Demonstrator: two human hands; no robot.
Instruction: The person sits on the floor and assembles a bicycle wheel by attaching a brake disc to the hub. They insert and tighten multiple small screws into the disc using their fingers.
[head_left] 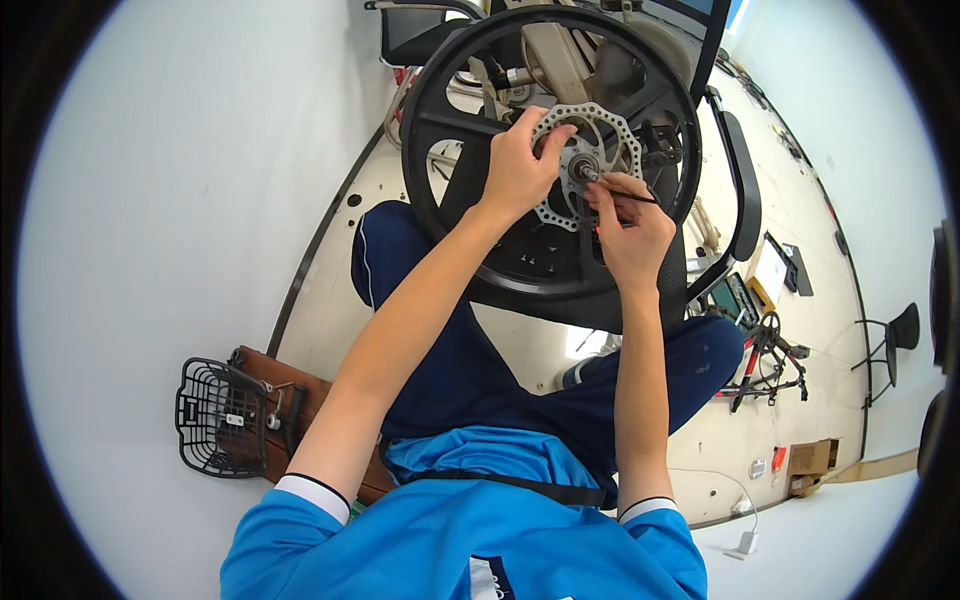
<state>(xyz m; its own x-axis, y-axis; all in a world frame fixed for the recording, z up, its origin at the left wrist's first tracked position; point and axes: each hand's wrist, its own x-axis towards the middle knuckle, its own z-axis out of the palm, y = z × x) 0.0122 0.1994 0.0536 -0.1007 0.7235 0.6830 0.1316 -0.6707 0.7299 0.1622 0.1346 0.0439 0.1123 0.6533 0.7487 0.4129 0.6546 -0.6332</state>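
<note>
A black spoked wheel [416,185] lies flat in front of me on a dark chair seat [632,308]. A silver perforated brake disc [627,145] sits around the wheel's hub axle [588,172]. My left hand [517,168] is closed on the disc's left edge, its thumb over the top face. Close by the axle, my right hand [637,228] pinches a thin dark rod-like tool [642,198]; its working end is hidden by my fingers. Several small bolts [530,260] lie loose on the wheel's near part, below the disc.
A chair armrest [738,180] rises right of the wheel. A black wire basket [222,418] stands at lower left. On the right floor are a red and black bike frame [765,365], an open green case [737,298], a cardboard box [812,458] and a white charger [748,542] with cable.
</note>
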